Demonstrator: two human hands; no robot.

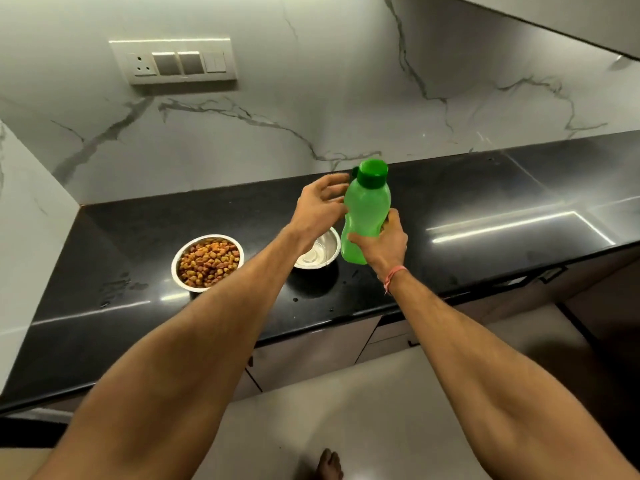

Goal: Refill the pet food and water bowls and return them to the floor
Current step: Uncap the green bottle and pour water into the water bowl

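A steel bowl (207,260) full of brown kibble stands on the black counter (485,209). To its right a second steel bowl (320,252) looks dry inside and is partly hidden by my left forearm. My right hand (381,242) grips the lower body of a green plastic bottle (367,209), upright above the counter beside that bowl, its darker green cap on. My left hand (320,206) hovers with fingers spread just left of the bottle's upper part, touching nothing that I can see.
A marble backsplash rises behind the counter, with a switch panel (173,61) on it at upper left. Water drops (117,285) dot the counter left of the kibble bowl. Cabinet drawers (311,351) sit under the counter. My bare foot (329,465) stands on the pale floor.
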